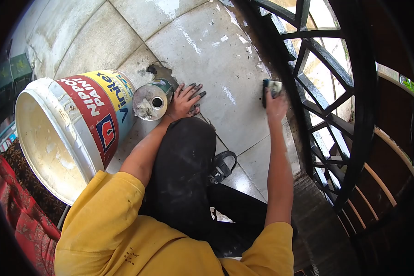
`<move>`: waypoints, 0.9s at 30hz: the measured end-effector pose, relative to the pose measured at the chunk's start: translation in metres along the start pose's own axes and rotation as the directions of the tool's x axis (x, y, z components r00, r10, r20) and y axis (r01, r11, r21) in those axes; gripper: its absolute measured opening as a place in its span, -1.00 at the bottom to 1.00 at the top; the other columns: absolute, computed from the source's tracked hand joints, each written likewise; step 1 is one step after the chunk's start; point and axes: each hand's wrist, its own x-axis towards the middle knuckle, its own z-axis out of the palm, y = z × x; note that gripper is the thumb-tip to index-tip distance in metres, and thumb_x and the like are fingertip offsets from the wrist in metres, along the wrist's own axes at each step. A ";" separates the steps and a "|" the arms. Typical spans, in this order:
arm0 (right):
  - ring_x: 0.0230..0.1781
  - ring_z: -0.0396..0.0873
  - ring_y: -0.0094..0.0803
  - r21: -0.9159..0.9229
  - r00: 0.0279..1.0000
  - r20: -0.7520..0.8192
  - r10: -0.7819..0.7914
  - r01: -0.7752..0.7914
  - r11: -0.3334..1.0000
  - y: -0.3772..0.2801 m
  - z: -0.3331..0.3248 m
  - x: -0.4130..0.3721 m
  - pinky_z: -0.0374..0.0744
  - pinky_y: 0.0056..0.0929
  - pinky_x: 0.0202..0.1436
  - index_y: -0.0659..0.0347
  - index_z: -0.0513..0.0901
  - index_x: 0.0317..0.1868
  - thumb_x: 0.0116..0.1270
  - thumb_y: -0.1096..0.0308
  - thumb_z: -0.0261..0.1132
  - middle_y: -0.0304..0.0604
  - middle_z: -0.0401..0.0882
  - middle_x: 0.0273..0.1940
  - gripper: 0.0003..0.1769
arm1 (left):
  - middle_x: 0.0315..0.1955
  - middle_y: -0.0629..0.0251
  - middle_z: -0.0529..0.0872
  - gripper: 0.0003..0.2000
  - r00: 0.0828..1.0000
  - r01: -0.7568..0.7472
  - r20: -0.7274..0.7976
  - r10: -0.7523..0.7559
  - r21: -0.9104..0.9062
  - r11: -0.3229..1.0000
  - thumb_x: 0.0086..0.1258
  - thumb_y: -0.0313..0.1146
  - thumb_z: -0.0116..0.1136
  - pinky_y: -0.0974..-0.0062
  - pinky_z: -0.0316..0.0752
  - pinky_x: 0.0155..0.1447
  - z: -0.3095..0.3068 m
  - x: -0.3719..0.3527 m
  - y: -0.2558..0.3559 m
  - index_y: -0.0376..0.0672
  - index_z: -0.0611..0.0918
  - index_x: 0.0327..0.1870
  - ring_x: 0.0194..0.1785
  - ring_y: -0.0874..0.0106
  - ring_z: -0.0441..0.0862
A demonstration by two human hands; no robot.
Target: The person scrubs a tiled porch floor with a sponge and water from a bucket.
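View from the head camera as I follow it from a distance. Right of centre, the right hand [276, 105], slightly blurred, grips a small block [274, 87], dark along its left side and pale on top; its fingers are closed on the block, their exact placement partly hidden. The block lies near the dark base of a black metal grille [324, 99], which fills the right of the frame; I cannot tell whether it touches the tiled floor [237, 89]. Left of centre, the left hand [186, 100] rests on the tiles, open and holding nothing, its fingers spread and darkly stained. Just beside it stands a metal can [150, 102] with a round hole in its whitish, crusted top. Farther left is a large Nippon Paint Vinilex bucket [88, 112], its open mouth facing the lower left and its inside coated cream. White flecks mark the floor at upper centre. A black strapped sandal [223, 166] shows below centre, beside the black-clad knee [188, 142]; red patterned cloth [20, 207] occupies the lower left.
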 end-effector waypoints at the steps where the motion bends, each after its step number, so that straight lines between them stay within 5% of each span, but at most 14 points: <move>1: -0.16 0.64 0.17 0.027 0.999 -0.035 0.030 -0.029 0.999 0.002 -0.004 0.004 0.56 0.01 -0.02 0.39 0.58 -0.06 0.19 -0.21 0.31 0.25 0.65 -0.22 -0.29 | 0.19 0.09 0.53 -0.59 1.000 -0.009 -0.003 0.009 0.006 1.000 0.17 -0.16 0.27 -0.04 0.02 0.51 0.000 0.001 0.000 -0.15 0.63 0.01 0.41 0.16 0.32; 6: -0.19 0.66 0.12 -0.020 0.997 0.015 -0.070 0.070 0.997 -0.005 0.003 -0.010 0.59 -0.03 -0.08 0.32 0.56 -0.06 0.24 -0.15 0.30 0.16 0.68 -0.24 -0.38 | 0.26 0.15 0.48 -0.60 1.000 -0.005 -0.012 0.005 -0.004 1.000 0.20 -0.15 0.24 0.00 -0.01 0.52 0.001 0.003 -0.002 -0.13 0.63 0.04 0.43 0.22 0.28; 9: -0.18 0.65 0.13 -0.016 0.999 -0.008 0.034 -0.034 0.999 -0.009 -0.004 -0.003 0.58 -0.03 -0.08 0.32 0.56 -0.06 0.24 -0.15 0.29 0.16 0.68 -0.25 -0.38 | 0.25 0.15 0.48 -0.60 1.000 0.012 -0.001 -0.012 -0.006 1.000 0.21 -0.15 0.25 0.00 -0.01 0.53 0.002 0.000 -0.002 -0.12 0.64 0.04 0.43 0.22 0.28; 27: -0.19 0.66 0.09 0.002 0.999 -0.020 0.034 -0.034 0.999 -0.003 0.007 -0.006 0.58 -0.04 -0.05 0.32 0.57 -0.08 0.23 -0.18 0.29 0.12 0.68 -0.26 -0.37 | 0.26 0.17 0.46 -0.59 1.000 0.003 0.012 -0.003 0.020 1.000 0.22 -0.14 0.25 0.01 0.00 0.52 0.001 0.000 -0.001 -0.12 0.62 0.06 0.43 0.23 0.27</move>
